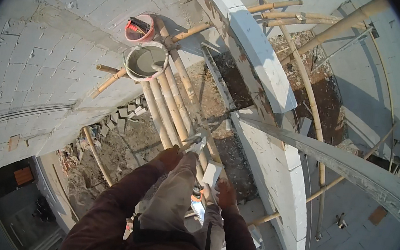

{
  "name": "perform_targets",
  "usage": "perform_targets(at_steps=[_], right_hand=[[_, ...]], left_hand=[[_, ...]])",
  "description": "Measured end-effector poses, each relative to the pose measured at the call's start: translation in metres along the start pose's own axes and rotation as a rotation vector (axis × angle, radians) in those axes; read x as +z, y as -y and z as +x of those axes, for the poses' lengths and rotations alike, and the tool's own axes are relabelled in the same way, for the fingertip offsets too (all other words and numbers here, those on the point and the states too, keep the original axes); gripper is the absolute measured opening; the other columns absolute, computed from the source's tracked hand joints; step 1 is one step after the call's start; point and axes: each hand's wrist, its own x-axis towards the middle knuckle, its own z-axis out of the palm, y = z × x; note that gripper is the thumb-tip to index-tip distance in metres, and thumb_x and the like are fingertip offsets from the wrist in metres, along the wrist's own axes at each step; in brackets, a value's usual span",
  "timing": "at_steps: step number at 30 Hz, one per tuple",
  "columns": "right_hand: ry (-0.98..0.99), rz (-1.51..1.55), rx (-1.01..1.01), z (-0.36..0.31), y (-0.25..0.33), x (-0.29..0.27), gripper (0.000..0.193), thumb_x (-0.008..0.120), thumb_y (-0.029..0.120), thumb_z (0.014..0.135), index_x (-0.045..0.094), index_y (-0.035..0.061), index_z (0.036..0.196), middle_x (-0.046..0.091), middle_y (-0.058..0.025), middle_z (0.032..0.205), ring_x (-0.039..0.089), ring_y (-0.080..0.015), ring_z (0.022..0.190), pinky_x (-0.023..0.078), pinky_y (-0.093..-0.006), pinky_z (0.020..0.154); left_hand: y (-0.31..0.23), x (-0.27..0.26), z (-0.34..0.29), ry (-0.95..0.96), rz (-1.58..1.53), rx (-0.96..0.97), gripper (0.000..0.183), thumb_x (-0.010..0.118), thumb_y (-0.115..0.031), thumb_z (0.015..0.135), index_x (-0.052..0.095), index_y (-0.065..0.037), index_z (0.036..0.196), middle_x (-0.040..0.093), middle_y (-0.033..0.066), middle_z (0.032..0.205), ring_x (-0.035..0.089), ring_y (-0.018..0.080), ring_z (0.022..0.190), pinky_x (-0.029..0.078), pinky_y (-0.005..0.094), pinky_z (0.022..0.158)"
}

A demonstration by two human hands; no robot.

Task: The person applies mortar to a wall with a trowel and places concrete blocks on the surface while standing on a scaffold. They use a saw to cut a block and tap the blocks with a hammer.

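My left hand is closed around the handle of a short tool with a grey end, just above my foot. Its exact kind is too small to tell. My right hand grips a small white block piece by its side, over the bamboo poles. A handsaw with an orange handle lies by my right leg, partly hidden. Beyond my hands, a bucket of grey mortar rests on the poles, with a ladle-like tool in it.
Bamboo scaffold poles lie beneath my feet, high above rubble-strewn ground. A pink bucket with tools stands beyond the mortar. Block walls rise on the left and right. A long beam juts out at right.
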Motion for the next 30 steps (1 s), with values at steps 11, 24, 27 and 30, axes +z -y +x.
perform_targets(at_steps=[11,24,27,30], right_hand=[[0.255,-0.792,0.814,-0.085,-0.165,-0.047,0.102,0.069,0.07,0.081,0.045,-0.0098,0.14,0.055,-0.0357,0.134,0.056,-0.0432,0.127,0.047,-0.0461,0.104],[0.044,-0.819,1.199,-0.047,-0.183,-0.016,0.116,0.071,0.065,0.08,0.014,-0.0048,0.154,0.035,-0.0401,0.147,0.049,-0.0504,0.132,0.043,-0.0488,0.11],[0.358,-1.015,0.979,-0.044,-0.18,-0.028,0.077,0.056,0.057,0.092,0.037,0.0066,0.146,0.039,-0.0326,0.149,0.046,-0.05,0.133,0.037,-0.0562,0.111],[0.613,-1.121,0.705,-0.042,-0.169,-0.03,0.047,0.042,0.048,0.103,0.057,0.0196,0.138,0.046,-0.0275,0.147,0.045,-0.0493,0.133,0.035,-0.063,0.11]], left_hand=[[0.271,0.101,0.082,-0.063,-0.231,-0.662,0.046,0.059,-0.031,0.097,0.053,0.006,0.124,0.065,0.0282,0.112,0.066,0.0437,0.103,0.051,0.0501,0.087],[0.3,0.156,0.255,-0.566,-0.28,-0.419,0.039,0.07,-0.022,0.092,0.058,0.002,0.12,0.059,0.0219,0.112,0.059,0.0404,0.104,0.047,0.0482,0.091],[0.316,0.151,0.301,-0.693,-0.239,-0.406,0.04,0.07,-0.023,0.092,0.058,0.002,0.121,0.059,0.0207,0.112,0.06,0.0397,0.103,0.047,0.0483,0.091],[0.329,0.15,0.335,-0.722,-0.23,-0.457,0.041,0.07,-0.023,0.092,0.058,0.001,0.122,0.06,0.0204,0.112,0.06,0.0392,0.103,0.047,0.0486,0.091]])
